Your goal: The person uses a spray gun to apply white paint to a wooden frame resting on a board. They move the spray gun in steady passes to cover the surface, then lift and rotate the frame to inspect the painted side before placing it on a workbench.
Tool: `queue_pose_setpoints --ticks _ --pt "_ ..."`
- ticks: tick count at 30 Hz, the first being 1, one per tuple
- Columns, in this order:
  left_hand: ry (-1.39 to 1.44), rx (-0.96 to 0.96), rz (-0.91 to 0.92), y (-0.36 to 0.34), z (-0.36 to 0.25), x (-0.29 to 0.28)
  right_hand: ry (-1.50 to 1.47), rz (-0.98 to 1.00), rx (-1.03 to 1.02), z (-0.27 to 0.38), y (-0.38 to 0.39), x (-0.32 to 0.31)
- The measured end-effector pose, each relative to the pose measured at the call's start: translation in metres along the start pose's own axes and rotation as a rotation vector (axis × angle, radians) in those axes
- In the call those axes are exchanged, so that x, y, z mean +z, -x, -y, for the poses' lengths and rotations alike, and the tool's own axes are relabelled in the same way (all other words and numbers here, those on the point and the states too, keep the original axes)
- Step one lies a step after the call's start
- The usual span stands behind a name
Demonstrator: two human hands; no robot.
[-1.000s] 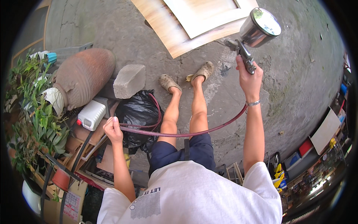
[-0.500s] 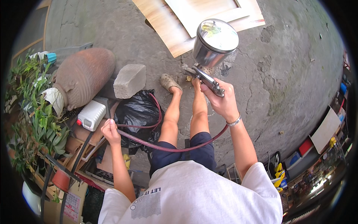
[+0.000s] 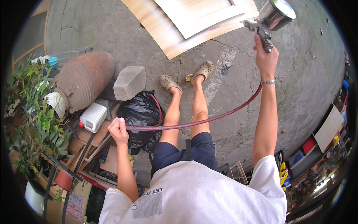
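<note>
My right hand (image 3: pixel 267 59) is wrapped round the handle of a metal spray gun (image 3: pixel 264 35), out at the far right with the arm stretched. A shiny round paint cup (image 3: pixel 272 18) sits on top of the gun. From below that hand a dark red hose (image 3: pixel 209 119) curves across in front of my legs. My left hand (image 3: pixel 118 130) is closed on the hose at the left. Just beyond the gun's nozzle lie flat panels (image 3: pixel 173 46) with a white sheet (image 3: pixel 186 18) on top, all on the floor.
To the left are a big clay jar (image 3: pixel 85 76), a concrete block (image 3: pixel 129 83), a black plastic bag (image 3: pixel 140 112), a white jug (image 3: pixel 93 117) and leafy plants (image 3: pixel 44 123). Cracked concrete floor (image 3: pixel 231 89) spreads around my feet. Assorted goods and a leaning board (image 3: pixel 329 127) line the right.
My right hand has swung the spray gun up and to the right, away from my body. The hose is drawn straighter. My left hand has shifted slightly right.
</note>
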State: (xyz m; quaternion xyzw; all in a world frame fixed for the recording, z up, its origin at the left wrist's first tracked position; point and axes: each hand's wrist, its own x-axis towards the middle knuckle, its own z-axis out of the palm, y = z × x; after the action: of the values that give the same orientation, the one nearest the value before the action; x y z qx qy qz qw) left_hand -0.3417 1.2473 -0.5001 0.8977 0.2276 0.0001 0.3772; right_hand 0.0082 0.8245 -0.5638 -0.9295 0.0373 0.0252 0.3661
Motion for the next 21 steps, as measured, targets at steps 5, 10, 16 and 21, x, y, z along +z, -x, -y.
queue_pose_setpoints --ticks 5,10,16,21 --pt "-0.004 0.014 0.040 -0.003 -0.008 0.009 0.075 -0.159 -0.017 -0.027 -0.033 -0.016" --pt "0.000 0.020 0.046 -0.006 -0.015 0.016 0.161 -0.333 0.007 -0.043 -0.046 -0.034" --pt "0.001 0.014 0.021 -0.009 -0.013 0.014 0.070 -0.322 0.151 -0.052 -0.023 -0.035" --pt "-0.022 -0.005 0.002 -0.005 -0.001 0.001 -0.058 -0.125 0.146 -0.039 0.033 -0.008"
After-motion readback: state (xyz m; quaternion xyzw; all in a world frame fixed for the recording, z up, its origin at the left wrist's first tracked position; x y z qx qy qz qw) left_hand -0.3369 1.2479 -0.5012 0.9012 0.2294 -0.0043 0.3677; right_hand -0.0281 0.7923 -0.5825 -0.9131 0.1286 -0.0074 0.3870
